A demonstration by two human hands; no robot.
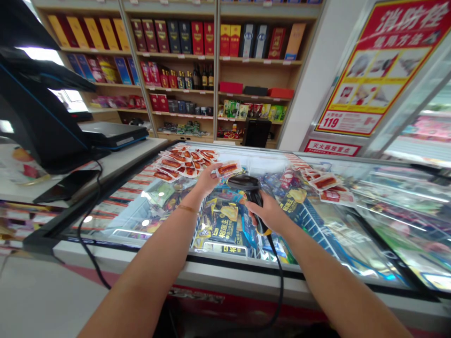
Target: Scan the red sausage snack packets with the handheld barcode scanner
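The person's two arms come in from the bottom edge, which cuts them off. A black cord hangs from the scanner and gets lost in the dark below. The red front of the freezer has blurry writing on it. The right hand has its grip closed around the scanner's handle, and the fingers hide part of it. The left hand has its grip pinched on one end of a small clear packet with a red-brown sausage inside. The packet is above the freezer's glass top, just beside the scanner's head.

Under the glass, shine and the hands hide some of the bags. A dark blue bag has big yellow writing, too fuzzy to be sure of. A big pile of sausage packets lies on the glass to the left, and a small pile lies to the right.

On the left, a black machine on the counter is cut off by the edge. Far back, the labels on the shelf boxes are too small to read. The poster says "消防栓 使用方法" and "119". A red sign below says "灭火器放置点".
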